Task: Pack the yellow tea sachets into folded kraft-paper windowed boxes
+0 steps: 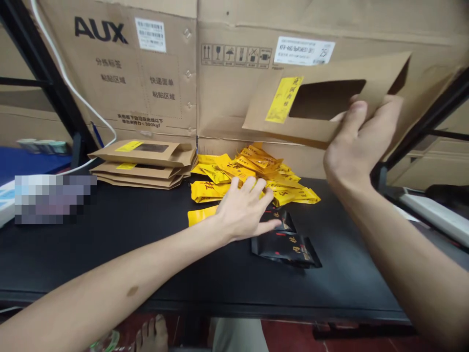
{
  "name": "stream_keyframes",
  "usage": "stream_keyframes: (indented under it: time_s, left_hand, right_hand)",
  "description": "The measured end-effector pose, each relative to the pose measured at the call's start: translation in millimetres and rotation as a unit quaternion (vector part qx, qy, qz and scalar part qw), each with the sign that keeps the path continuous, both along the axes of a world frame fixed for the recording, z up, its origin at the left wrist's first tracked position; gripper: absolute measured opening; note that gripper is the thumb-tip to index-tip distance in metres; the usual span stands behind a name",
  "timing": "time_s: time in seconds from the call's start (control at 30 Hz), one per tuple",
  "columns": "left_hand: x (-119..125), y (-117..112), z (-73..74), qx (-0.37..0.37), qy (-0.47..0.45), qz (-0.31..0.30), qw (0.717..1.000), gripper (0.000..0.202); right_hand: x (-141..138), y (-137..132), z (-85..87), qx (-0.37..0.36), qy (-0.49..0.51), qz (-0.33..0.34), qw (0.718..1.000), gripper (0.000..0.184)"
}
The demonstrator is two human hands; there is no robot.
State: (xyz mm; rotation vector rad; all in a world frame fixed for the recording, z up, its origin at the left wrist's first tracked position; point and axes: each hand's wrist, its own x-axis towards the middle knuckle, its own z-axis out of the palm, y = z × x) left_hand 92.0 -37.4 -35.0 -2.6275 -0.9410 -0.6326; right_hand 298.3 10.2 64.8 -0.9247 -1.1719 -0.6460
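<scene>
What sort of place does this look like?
Probably a small packing station, perhaps for online orders: flat kraft-paper boxes, a heap of yellow sachets on a black desk, and a large cardboard carton printed with shipping-label areas.

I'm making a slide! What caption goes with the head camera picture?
Right hand holds up a windowed kraft envelope; left hand reaches over black sachets beside a pile of yellow sachets.

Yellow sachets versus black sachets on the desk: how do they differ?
The yellow sachets are bright and form a large loose heap, while the black sachets are dark and lie in a small, flatter group. The yellow sachets also sit farther from the person than the black sachets. Both are flat printed packets.
</scene>
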Motion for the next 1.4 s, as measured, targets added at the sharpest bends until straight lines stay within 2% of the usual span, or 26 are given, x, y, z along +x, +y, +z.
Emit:
stream_keyframes:
  time_s: [0.07, 0.13, 0.2, 0.27, 0.33, 0.4, 0.43, 0.47, 0.5, 0.57, 0.63, 0.67, 0.7, 0.77, 0.87, 1.0, 1.07, 1.13, 1.23, 1.33, 1.4]
  left_hand:
    - [1, 1, -4.0, -0.019, -0.004, 0.006, 1.0, 0.092]
    - [2, 2, -9.4, -0.045, 0.0, 0.011, 0.999, 0.098]
    - [2, 3, -12.4, -0.052, -0.006, 0.011, 0.999, 0.089]
    - [-2, 4, -9.8, -0.044, -0.041, 0.008, 0.998, 0.078]
    - [-9, 6, -1.8, -0.053, -0.113, 0.013, 0.992, 0.069]
    - [-18, 10, 9.4, -0.091, -0.238, 0.032, 0.966, 0.065]
    - [-23, 13, 15.1, -0.12, -0.319, 0.038, 0.939, 0.064]
    - [-27, 17, 20.6, -0.153, -0.409, 0.032, 0.899, 0.062]
    - [-31, 20, 25.4, -0.199, -0.493, 0.011, 0.847, 0.057]
    - [-40, 26, 32.7, -0.309, -0.626, -0.053, 0.714, 0.048]
    - [-47, 30, 36.3, -0.399, -0.684, -0.107, 0.602, 0.04]
    - [-52, 32, 37.0, -0.425, -0.698, -0.121, 0.564, 0.037]
    - [-56, 32, 37.0, -0.441, -0.705, -0.131, 0.54, 0.036]
    - [-65, 33, 36.3, -0.457, -0.715, -0.141, 0.51, 0.036]
    - [-78, 34, 34.9, -0.473, -0.713, -0.15, 0.496, 0.048]
    - [-92, 36, 32.9, -0.468, -0.706, -0.148, 0.511, 0.061]
    - [-95, 36, 31.2, -0.469, -0.7, -0.128, 0.523, 0.06]
    - [-96, 35, 29.7, -0.488, -0.68, -0.094, 0.538, 0.055]
    - [-95, 32, 30.0, -0.491, -0.666, -0.065, 0.558, 0.052]
    - [-99, 37, 35.7, -0.404, -0.716, -0.057, 0.567, 0.051]
    - [-110, 46, 41.6, -0.342, -0.751, -0.039, 0.564, 0.042]
  right_hand:
    - [-7, -2, -15.6, -0.023, 0.019, 0.065, 0.997, 0.014]
    - [-15, -5, -29.0, -0.067, 0.024, 0.152, 0.986, 0.019]
    - [-21, -9, -38.2, -0.101, 0.034, 0.232, 0.967, 0.025]
    - [-25, -13, -43.2, -0.104, 0.057, 0.285, 0.951, 0.031]
    - [-27, -13, -46.4, -0.085, 0.099, 0.315, 0.94, 0.034]
    - [-29, -11, -50.5, -0.063, 0.146, 0.33, 0.93, 0.036]
    - [-30, -11, -53.2, -0.057, 0.163, 0.335, 0.926, 0.037]
    - [-32, -11, -56.2, -0.061, 0.174, 0.341, 0.922, 0.037]
    - [-34, -12, -59.3, -0.074, 0.176, 0.346, 0.918, 0.036]
    - [-40, -18, -64.8, -0.133, 0.156, 0.344, 0.916, 0.035]
    - [-45, -25, -68.6, -0.202, 0.119, 0.32, 0.918, 0.032]
    - [-47, -29, -69.8, -0.231, 0.103, 0.31, 0.916, 0.031]
    - [-49, -31, -70.9, -0.254, 0.093, 0.309, 0.912, 0.029]
    - [-52, -33, -72.8, -0.289, 0.088, 0.333, 0.893, 0.034]
    - [-55, -31, -76.1, -0.325, 0.09, 0.364, 0.868, 0.051]
    - [-50, -23, -80.1, -0.35, 0.12, 0.348, 0.861, 0.066]
    - [-44, -18, -82.2, -0.342, 0.129, 0.33, 0.87, 0.08]
    - [-37, -14, -84.5, -0.31, 0.115, 0.3, 0.895, 0.088]
    - [-32, -10, -86.6, -0.26, 0.078, 0.271, 0.924, 0.082]
    - [-33, -14, -84.9, -0.181, 0.04, 0.247, 0.951, 0.061]
    - [-34, -19, -82.6, -0.12, 0.017, 0.208, 0.971, 0.043]
